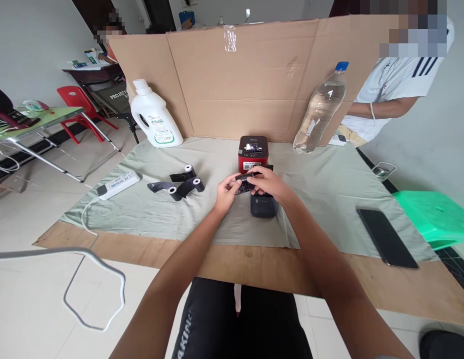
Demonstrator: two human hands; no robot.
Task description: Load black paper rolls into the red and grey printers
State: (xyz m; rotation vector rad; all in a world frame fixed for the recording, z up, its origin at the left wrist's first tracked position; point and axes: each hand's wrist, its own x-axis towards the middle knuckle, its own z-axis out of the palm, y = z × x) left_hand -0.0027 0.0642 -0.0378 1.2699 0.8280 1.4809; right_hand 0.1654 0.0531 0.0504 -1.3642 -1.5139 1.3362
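Both my hands pinch a piece of black glossy film (244, 187) over the middle of the cloth. My left hand (227, 191) is closed on its left end. At the right end and upper edge, the fingers of my right hand (267, 182) are closed on it too. Just below the right hand lies a small dark rounded box (263, 206), partly covered by that hand. Behind the hands stands a small red and black printer (252, 152). Off to the left, several small black film rolls (187, 187) with white cores lie with their tails partly unrolled.
A white power strip (119, 185) lies left. At the back stand a white detergent bottle (155, 117), a blue-capped water bottle (322, 112) and a cardboard screen (239, 80). On the right are a phone (386, 238) and a green stool (434, 214). People are beyond the screen.
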